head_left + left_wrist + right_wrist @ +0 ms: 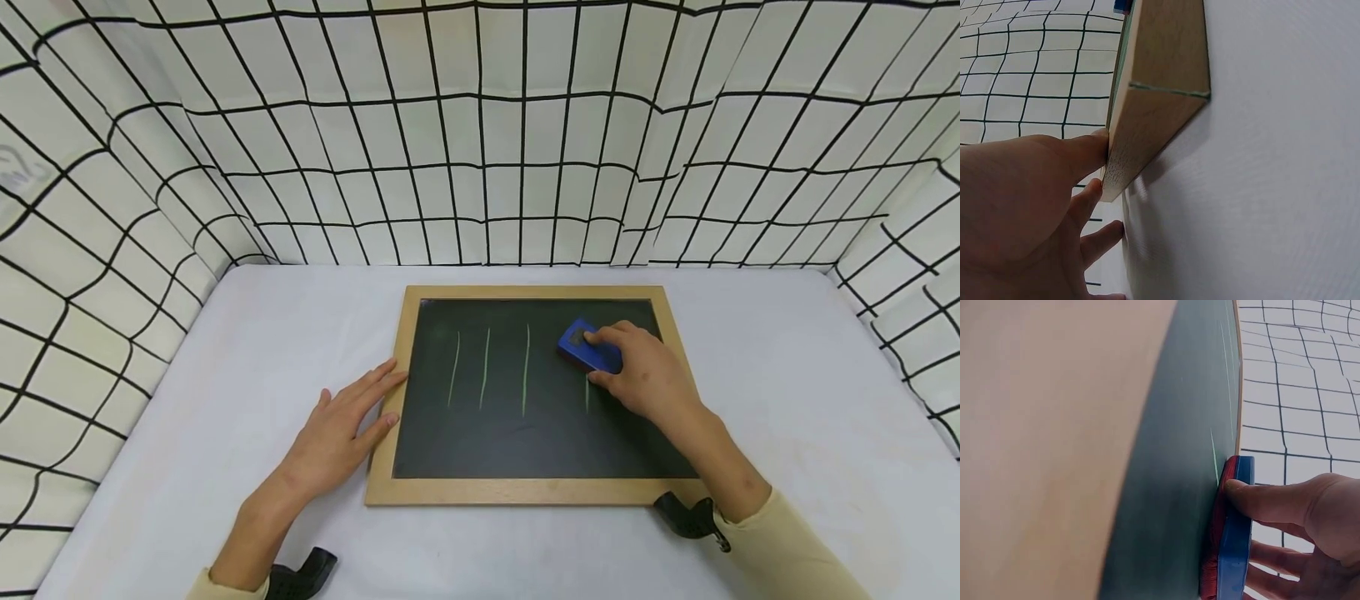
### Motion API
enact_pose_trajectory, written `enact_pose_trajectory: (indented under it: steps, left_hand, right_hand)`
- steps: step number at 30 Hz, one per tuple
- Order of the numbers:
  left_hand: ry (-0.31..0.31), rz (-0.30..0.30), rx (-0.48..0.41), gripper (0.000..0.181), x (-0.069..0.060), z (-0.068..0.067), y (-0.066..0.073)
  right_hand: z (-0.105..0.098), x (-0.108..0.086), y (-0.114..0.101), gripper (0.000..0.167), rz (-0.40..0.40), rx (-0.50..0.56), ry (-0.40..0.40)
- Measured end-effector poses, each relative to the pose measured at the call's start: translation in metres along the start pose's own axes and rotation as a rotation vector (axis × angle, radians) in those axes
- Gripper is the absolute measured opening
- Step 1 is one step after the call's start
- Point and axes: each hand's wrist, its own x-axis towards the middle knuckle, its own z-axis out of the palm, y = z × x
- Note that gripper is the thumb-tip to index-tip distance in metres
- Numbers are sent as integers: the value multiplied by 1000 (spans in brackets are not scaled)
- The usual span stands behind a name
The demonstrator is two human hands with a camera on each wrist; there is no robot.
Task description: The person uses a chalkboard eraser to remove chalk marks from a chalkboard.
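Observation:
A chalkboard [480, 450] in a light wooden frame lies on the white table, with several green chalk lines on its dark surface. My right hand [648, 375] grips a blue eraser [592, 348] on the board's upper right part. In the right wrist view, the eraser's red felt [1215, 550] lies against the board, and my thumb presses its side. Below the eraser shows the lower piece of the rightmost chalk line [587, 396]. My left hand [337, 433] rests at the frame's left edge with fingers spread, fingertips and thumb touching the wood [1147, 119].
White cloth walls with a black grid [480, 133] stand behind and on both sides of the table. White tabletop [300, 333] surrounds the board. A black device [300, 575] is on the left wrist, and another black device [686, 515] on the right.

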Motion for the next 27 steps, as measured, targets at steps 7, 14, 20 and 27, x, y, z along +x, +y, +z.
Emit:
enact_pose_trajectory:
  steps: [7, 14, 20, 27]
  left_hand:
    - [-1, 1, -8, 58, -1, 0, -1]
    - [8, 8, -11, 57, -2, 1, 0]
    - [12, 12, -12, 57, -1, 1, 0]
    - [11, 6, -3, 58, -2, 1, 0]
  right_hand:
    - [3, -9, -4, 54, -24, -3, 1]
    - [6, -22, -8, 53, -60, 2, 18]
    - [9, -36, -8, 53, -99, 25, 34]
    - [11, -49, -10, 55, -140, 54, 47]
